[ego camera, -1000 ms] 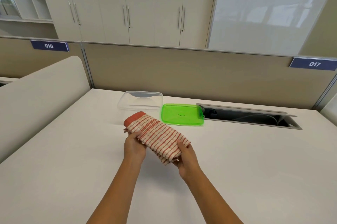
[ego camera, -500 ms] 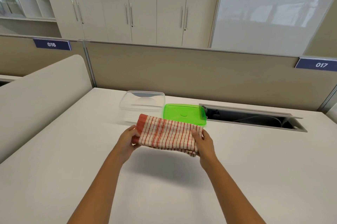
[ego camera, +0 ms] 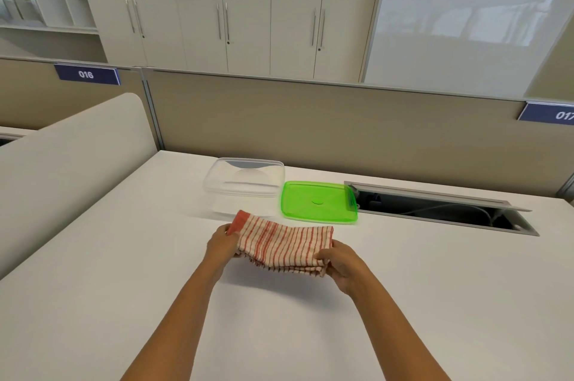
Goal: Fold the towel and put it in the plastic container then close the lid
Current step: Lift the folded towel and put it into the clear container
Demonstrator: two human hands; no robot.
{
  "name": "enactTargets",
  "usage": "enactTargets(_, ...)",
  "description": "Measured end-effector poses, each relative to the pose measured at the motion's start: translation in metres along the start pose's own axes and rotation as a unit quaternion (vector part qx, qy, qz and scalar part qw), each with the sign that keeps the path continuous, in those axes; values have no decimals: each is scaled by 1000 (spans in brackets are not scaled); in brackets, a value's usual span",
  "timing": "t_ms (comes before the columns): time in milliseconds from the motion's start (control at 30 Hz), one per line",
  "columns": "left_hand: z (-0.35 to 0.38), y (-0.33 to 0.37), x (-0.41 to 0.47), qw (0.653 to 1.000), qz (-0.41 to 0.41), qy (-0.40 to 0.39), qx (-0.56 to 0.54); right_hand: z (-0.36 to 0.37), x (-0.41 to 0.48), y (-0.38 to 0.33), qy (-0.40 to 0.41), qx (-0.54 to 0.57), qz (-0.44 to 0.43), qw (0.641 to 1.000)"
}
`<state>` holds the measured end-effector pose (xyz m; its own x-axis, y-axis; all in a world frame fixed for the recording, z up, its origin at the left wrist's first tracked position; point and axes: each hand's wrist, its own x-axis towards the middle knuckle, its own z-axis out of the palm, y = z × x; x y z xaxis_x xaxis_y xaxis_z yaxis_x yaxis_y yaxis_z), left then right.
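Note:
A folded red-and-white striped towel [ego camera: 284, 244] is held just above the white desk, its long side running left to right. My left hand [ego camera: 222, 243] grips its left end and my right hand [ego camera: 340, 261] grips its right end. Behind the towel stands a clear plastic container [ego camera: 245, 177], uncovered and with nothing inside. Its green lid [ego camera: 318, 202] lies flat on the desk to the right of the container, apart from it.
An open cable trough [ego camera: 441, 210] is sunk into the white desk [ego camera: 435, 303] at the back right, beside the lid. A beige partition wall [ego camera: 310, 126] closes the far edge. A rounded divider panel [ego camera: 71, 157] borders the left side.
The towel has turned from a diagonal lie to a level, left-to-right one, and both hands have carried it slightly forward toward the container.

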<state>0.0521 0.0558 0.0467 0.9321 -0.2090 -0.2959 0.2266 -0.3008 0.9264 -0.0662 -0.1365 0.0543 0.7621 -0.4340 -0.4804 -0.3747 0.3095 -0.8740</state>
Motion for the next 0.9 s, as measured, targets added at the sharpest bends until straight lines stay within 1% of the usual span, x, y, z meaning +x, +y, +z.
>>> enactTargets(100, -16, 11, 17, 1000, 13, 9, 8, 6, 14, -13, 27, 1, -12, 1000)
enactTargets(200, -25, 32, 32, 997, 51, 52, 40, 20, 32, -32, 40, -5, -38, 998)
enactTargets(300, -31, 56, 47, 987, 92, 109, 73, 38, 52, -57, 60, -15, -89, 994)
enactTargets(367, -37, 71, 60, 981, 112, 136, 86, 51, 67, -78, 85, -42, -127, 987)
enactTargets(533, -47, 100, 101, 971, 138, 157, 116, 77, 90, -117, 138, -62, -200, 968)
enactTargets(667, -44, 105, 130, 958, 167, 170, 158, 94, 111, -126, 162, -133, -256, 943)
enactTargets(800, -43, 99, 164, 938, 197, 191, 212, 107, 136, -130, 162, -218, -259, 927)
enactTargets(900, -41, 94, 184, 922, 190, 188, 282, 116, 151, -132, 146, -293, -259, 909)
